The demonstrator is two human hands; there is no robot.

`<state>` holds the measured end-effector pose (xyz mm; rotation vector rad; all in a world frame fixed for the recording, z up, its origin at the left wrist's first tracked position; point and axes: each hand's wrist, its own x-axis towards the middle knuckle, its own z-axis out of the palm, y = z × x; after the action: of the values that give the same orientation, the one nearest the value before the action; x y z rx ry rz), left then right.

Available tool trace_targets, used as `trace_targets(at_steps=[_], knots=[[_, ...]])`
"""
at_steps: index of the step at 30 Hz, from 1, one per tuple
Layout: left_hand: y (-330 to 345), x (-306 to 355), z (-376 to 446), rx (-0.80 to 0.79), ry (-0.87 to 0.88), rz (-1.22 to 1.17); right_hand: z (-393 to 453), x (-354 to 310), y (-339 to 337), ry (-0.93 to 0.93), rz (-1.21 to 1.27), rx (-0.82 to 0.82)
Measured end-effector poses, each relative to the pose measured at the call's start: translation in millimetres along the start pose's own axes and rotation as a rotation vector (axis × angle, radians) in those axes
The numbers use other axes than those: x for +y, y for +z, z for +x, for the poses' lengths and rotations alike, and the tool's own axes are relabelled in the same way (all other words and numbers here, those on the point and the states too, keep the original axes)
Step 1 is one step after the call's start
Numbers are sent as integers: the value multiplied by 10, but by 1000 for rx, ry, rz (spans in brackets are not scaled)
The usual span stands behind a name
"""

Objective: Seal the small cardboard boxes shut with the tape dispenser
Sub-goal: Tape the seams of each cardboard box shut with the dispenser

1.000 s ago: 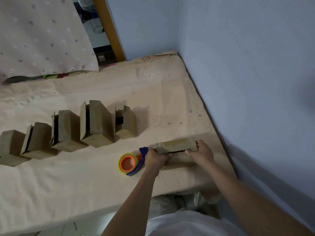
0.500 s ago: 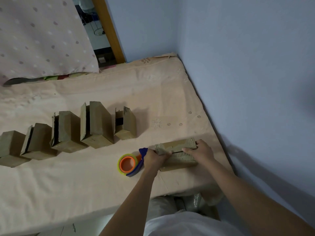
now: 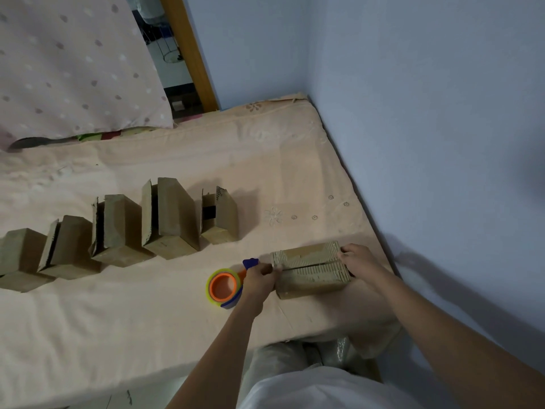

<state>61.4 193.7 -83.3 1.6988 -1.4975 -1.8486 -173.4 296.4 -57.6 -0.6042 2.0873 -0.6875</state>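
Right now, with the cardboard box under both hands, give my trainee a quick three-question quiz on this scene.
1. True or false: the left hand grips the orange and blue tape dispenser.
2. How many brown cardboard boxes stand in the row on the peach bed sheet?
3. The right hand holds the corrugated cardboard box at its: A) right end B) left end C) underside

Key: 1 true; 2 five; 3 A

Box in work (image 3: 312,268) at 3 o'clock on bed (image 3: 147,305); tape dispenser (image 3: 225,286) touching its 9 o'clock end; five-box row (image 3: 118,231) toward 10 o'clock.
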Motion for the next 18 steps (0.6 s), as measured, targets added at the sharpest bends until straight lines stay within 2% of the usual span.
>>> trace_targets(at_steps=[2, 4, 6, 8, 10, 12, 15, 18], knots=[[2, 27, -111, -54, -66, 30, -13, -77, -6, -21, -121, 17], [50, 29, -202, -84, -191, 43, -42, -219, -10, -142, -259, 50], [134, 17, -247, -92, -301, -68, -31, -392, 4, -319, -410, 36], [221, 0, -282, -96, -360, -269, 38, -536, 51, -399, -587, -69], [292, -24, -302, -88, -318, -378, 120, -638, 94, -373, -718, -200], [337, -4, -325, -64, -256, -389, 172, -679, 123, -341, -799, -271], [348, 71, -280, 8, -202, -446, 202, -672, 109, -293, -798, -239], [344, 133, -146, 73, -174, -466, 207, -630, 90, -170, -715, -216]])
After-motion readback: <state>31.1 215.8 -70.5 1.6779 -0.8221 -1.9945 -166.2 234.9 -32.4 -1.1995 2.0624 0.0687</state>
